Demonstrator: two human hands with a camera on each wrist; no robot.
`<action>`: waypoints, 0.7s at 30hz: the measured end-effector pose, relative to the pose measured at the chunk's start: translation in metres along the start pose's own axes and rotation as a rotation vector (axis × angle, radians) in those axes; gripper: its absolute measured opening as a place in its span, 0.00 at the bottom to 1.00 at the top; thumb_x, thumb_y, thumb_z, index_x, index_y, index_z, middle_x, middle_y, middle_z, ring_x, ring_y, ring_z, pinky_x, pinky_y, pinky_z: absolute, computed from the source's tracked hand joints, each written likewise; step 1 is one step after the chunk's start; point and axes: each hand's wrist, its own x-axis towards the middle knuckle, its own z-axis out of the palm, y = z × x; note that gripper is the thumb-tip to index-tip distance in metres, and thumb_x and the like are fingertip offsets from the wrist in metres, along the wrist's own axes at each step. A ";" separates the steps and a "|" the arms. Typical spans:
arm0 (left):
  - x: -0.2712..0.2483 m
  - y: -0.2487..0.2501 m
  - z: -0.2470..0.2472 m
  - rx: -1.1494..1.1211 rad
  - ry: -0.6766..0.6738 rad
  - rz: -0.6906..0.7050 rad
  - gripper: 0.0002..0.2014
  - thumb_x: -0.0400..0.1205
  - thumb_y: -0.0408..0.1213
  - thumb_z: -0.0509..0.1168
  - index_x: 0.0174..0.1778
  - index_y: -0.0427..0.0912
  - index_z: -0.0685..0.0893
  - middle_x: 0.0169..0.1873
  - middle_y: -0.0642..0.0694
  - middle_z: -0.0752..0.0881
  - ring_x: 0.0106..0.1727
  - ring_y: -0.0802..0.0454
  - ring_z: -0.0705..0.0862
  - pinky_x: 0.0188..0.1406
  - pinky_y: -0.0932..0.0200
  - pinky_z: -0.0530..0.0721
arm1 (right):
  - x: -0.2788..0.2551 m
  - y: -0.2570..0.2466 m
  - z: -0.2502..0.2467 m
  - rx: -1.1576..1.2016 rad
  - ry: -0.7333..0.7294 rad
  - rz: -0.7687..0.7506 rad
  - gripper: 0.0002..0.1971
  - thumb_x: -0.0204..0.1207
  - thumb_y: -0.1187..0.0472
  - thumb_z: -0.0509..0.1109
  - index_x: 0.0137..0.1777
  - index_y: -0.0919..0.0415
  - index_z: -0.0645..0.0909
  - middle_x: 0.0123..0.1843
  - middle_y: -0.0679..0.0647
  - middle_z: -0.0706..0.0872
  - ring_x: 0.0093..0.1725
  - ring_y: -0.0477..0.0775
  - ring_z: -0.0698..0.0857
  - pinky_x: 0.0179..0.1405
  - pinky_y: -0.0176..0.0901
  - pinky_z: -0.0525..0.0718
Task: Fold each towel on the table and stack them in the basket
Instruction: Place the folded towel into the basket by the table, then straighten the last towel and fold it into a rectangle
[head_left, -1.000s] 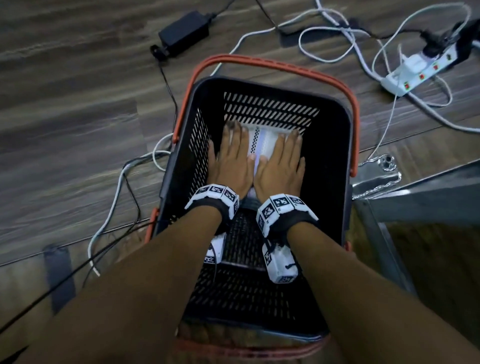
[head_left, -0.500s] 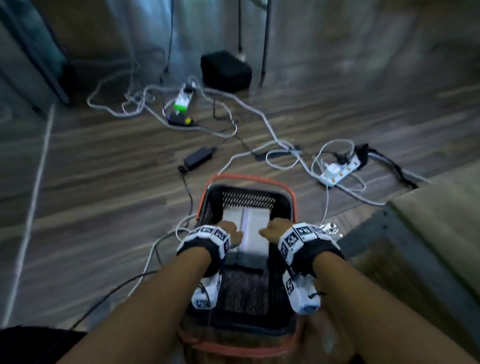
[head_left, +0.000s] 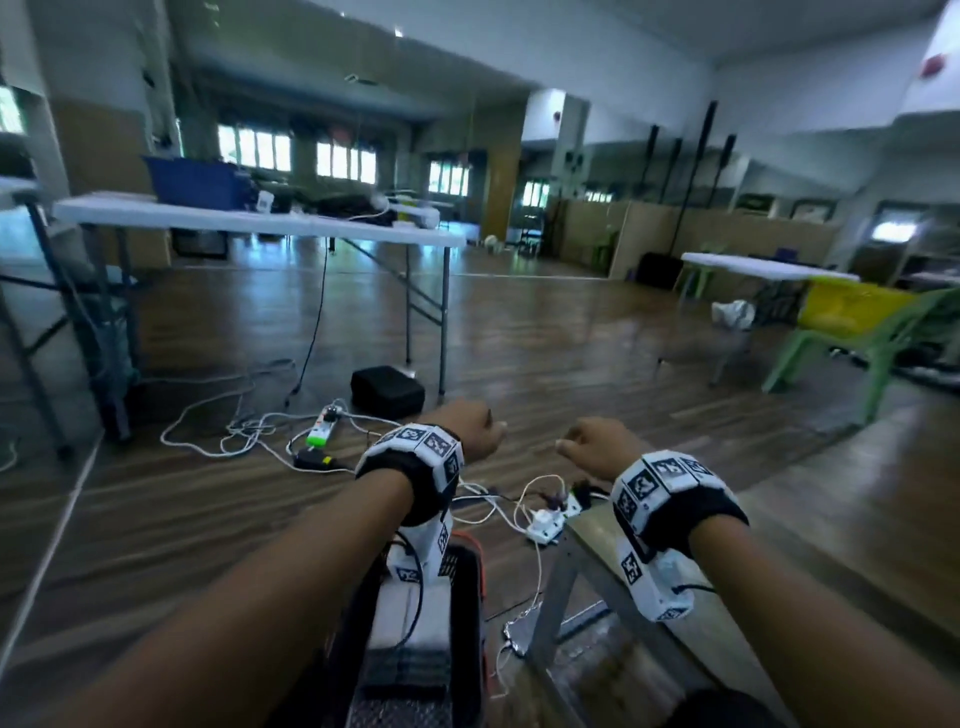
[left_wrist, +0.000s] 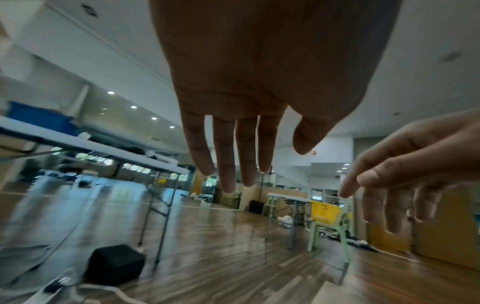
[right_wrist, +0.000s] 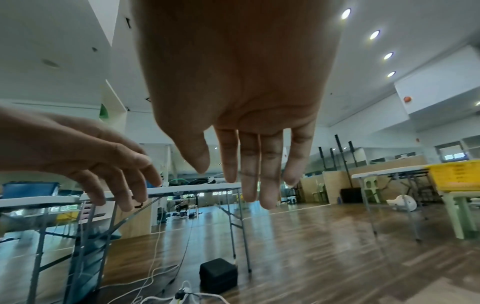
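Lifted clear of the basket since a second earlier, left hand and right hand. Hung loose-fingered, slightly spread, holding nothing. Left the folded towel inside.

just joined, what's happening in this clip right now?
A person is stacking folded towels in a basket on the floor. At this moment both hands are raised above it and hold nothing: the left hand and right hand hang with relaxed fingers. A folded white towel lies inside the basket. The head camera looks out across the room.
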 end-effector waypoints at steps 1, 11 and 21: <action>-0.006 0.015 -0.008 0.013 0.011 0.037 0.21 0.83 0.51 0.54 0.54 0.37 0.84 0.53 0.37 0.87 0.54 0.40 0.84 0.52 0.52 0.81 | -0.016 0.005 -0.011 -0.016 0.015 0.015 0.17 0.77 0.49 0.62 0.53 0.59 0.86 0.55 0.58 0.89 0.55 0.59 0.85 0.57 0.51 0.82; -0.027 0.149 -0.024 0.042 0.000 0.411 0.22 0.83 0.53 0.55 0.51 0.37 0.85 0.49 0.38 0.88 0.51 0.41 0.85 0.51 0.52 0.82 | -0.144 0.075 -0.084 -0.103 0.094 0.256 0.18 0.80 0.47 0.61 0.57 0.60 0.84 0.58 0.56 0.86 0.57 0.59 0.83 0.59 0.54 0.82; -0.050 0.296 0.052 -0.033 -0.198 0.799 0.20 0.83 0.53 0.55 0.55 0.41 0.83 0.54 0.42 0.86 0.55 0.42 0.83 0.51 0.51 0.80 | -0.282 0.167 -0.082 -0.057 0.159 0.609 0.16 0.80 0.52 0.64 0.57 0.62 0.85 0.58 0.57 0.87 0.56 0.57 0.84 0.47 0.40 0.76</action>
